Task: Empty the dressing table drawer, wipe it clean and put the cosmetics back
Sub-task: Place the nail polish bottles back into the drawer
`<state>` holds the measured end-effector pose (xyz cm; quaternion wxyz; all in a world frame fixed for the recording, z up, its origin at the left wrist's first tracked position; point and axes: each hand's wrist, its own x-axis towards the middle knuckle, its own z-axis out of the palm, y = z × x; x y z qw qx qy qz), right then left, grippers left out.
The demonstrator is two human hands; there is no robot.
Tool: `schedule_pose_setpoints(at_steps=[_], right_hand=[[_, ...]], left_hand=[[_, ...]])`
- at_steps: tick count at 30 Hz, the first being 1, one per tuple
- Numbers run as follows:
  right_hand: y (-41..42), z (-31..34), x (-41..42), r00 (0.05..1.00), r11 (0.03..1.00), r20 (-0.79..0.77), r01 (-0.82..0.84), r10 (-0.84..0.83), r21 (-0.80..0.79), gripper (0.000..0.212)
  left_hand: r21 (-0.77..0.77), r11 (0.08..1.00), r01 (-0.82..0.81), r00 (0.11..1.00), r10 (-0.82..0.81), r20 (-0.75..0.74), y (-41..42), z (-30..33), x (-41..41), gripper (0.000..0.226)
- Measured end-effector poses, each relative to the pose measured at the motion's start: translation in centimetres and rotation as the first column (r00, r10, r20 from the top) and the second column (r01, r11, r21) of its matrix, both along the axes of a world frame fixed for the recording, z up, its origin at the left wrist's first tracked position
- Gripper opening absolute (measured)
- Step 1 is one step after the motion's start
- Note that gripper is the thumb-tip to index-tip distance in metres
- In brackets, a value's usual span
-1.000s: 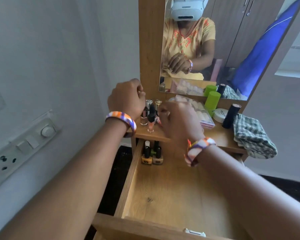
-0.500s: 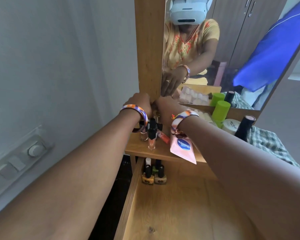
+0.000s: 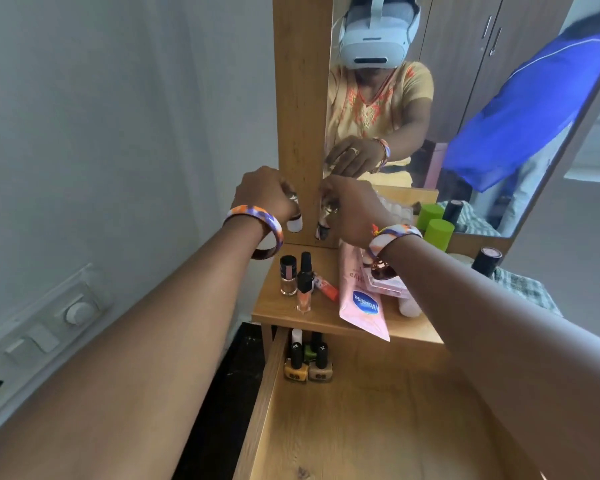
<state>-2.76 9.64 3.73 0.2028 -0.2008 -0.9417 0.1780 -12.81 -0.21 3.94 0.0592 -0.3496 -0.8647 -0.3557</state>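
We judge the refill barely begun: 3 nail polish bottles [image 3: 308, 363] stand in the drawer [image 3: 361, 427] at its far left corner. Our left hand [image 3: 265, 195] and right hand [image 3: 352, 206] each grip a small bottle above the counter [image 3: 281, 311], where the Vaseline tube [image 3: 361, 303] and others wait.

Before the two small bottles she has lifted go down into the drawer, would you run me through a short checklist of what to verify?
1. Left hand has its bottle held firmly: ok, fingers closed round it.
2. Right hand has its bottle held firmly: ok.
3. Bare space in the drawer: ok, only a few nail polish bottles stand at its back left corner.
4. Drawer wiped clean: cannot tell; a small dark mark shows near the front.
5. Path down past the tabletop bottles: not ok, they stand right under the hands.
6. Vaseline tube secure: not ok, its end overhangs the table edge.
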Motion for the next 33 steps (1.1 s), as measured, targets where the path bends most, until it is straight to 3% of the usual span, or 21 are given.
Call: schedule_pose_setpoints(at_steps=[4, 6, 10, 14, 16, 21, 25, 33], right_hand=[[-1.0, 1.4, 1.6, 0.965, 0.978, -0.257, -0.008, -0.047, -0.211, 0.041], [-1.7, 1.4, 2.3, 0.934, 0.94, -0.336, -0.005, -0.117, -0.34, 0.027], [-3.6, 0.8, 4.4, 0.909, 0.829, -0.384, -0.086, -0.162, -0.553, 0.018], [-4.5, -1.0, 6.8, 0.957, 0.85, -0.288, -0.123, -0.036, -0.512, 0.027], [-5.1, -2.0, 7.9, 0.98, 0.89, -0.193, -0.123, 0.04, -0.44, 0.02], [-7.8, -3.7, 10.0, 0.986, 0.962, 0.073, -0.13, 0.152, -0.242, 0.017], [-9.3, -6.1, 10.4, 0.967, 0.975, 0.201, -0.117, 0.155, -0.188, 0.018], [-10.0, -10.9, 10.6, 0.932, 0.965, 0.343, -0.028, 0.12, -0.262, 0.032]], left_hand=[[0.259, 0.966, -0.01, 0.971, -0.052, 0.231, -1.7, 1.6, 1.1, 0.003], [0.363, 0.931, -0.039, 0.919, -0.109, 0.379, -2.8, 1.9, 2.1, 0.01], [0.411, 0.912, 0.003, 0.84, -0.225, 0.493, -5.2, 1.4, 4.3, 0.01], [0.23, 0.96, 0.16, 0.816, -0.26, 0.516, -7.7, 0.4, 5.8, 0.008], [0.09, 0.967, 0.238, 0.815, -0.249, 0.523, -8.7, -0.2, 6.4, 0.005], [-0.234, 0.895, 0.38, 0.837, -0.225, 0.499, -9.5, -2.6, 8.4, 0.023], [-0.396, 0.845, 0.36, 0.899, -0.2, 0.391, -9.3, -5.4, 9.5, 0.025], [-0.53, 0.811, 0.248, 0.967, -0.172, 0.188, -9.7, -10.1, 10.8, 0.02]])
